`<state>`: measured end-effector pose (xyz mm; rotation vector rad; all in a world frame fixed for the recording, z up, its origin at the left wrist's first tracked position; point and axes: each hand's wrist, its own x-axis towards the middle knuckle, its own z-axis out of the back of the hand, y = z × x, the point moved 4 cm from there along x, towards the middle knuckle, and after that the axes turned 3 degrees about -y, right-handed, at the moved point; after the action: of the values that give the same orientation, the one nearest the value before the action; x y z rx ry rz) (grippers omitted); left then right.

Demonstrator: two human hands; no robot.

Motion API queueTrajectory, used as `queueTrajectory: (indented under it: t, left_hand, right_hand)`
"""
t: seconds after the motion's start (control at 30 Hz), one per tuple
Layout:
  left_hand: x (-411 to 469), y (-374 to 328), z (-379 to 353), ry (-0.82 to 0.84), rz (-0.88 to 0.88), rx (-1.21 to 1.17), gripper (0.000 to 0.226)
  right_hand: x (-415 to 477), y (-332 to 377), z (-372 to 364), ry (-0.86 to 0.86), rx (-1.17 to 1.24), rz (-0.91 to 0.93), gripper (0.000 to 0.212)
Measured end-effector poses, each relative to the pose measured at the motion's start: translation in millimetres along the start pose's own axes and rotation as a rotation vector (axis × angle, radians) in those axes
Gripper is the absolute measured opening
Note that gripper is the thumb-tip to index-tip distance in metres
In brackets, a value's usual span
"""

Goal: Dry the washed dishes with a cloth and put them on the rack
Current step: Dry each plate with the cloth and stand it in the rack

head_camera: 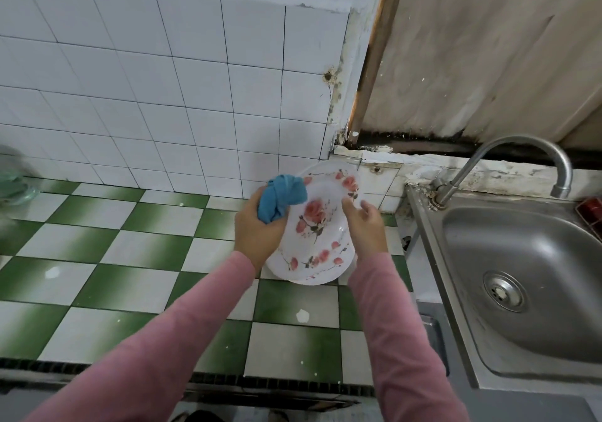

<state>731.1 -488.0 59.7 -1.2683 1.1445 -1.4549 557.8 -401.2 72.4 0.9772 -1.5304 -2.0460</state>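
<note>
Floral plate point(321, 226) held tilted above the tiled counter point(130, 242).
I see the left hand point(257, 226) fisted round a blue cloth point(281, 198) at its rim, and the right hand point(366, 223) pinching the opposite edge (no rack visible); if the plate is wet, I fear it slips.

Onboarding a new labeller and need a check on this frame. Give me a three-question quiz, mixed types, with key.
1. True or false: the left hand grips the blue cloth.
2. The plate is held above: A) the sink basin; B) the green-and-white checkered counter; C) a drying rack.
3. Fill in: the right hand holds the plate by its ___ edge.

Key: 1 true; 2 B; 3 right.
</note>
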Motion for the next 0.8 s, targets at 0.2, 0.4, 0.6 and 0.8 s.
queueTrajectory:
  t: [0.2, 0.4, 0.6, 0.8]
  left_hand:
    - [4.3, 9.5, 10.8, -0.098, 0.419, -0.37, 0.022]
    - [7.9, 23.0, 18.4, -0.054, 0.562, -0.449, 0.023]
    - [6.3, 20.2, 20.6, -0.344, 0.439, -0.185, 0.03]
    - [2.4, 21.3, -1.5, 0.012, -0.091, 0.775, 0.076]
  right_hand:
    - [-3.9, -51.6, 13.2, -0.079, 0.196, -0.13, 0.066]
    - [-5.8, -71.5, 11.5, 0.141, 0.728, -0.255, 0.051]
    - [-6.9, -68.6, 5.6, 0.109, 0.779, -0.314, 0.054]
    - [-7.6, -54.3, -1.1, 0.133, 0.693, -0.284, 0.068]
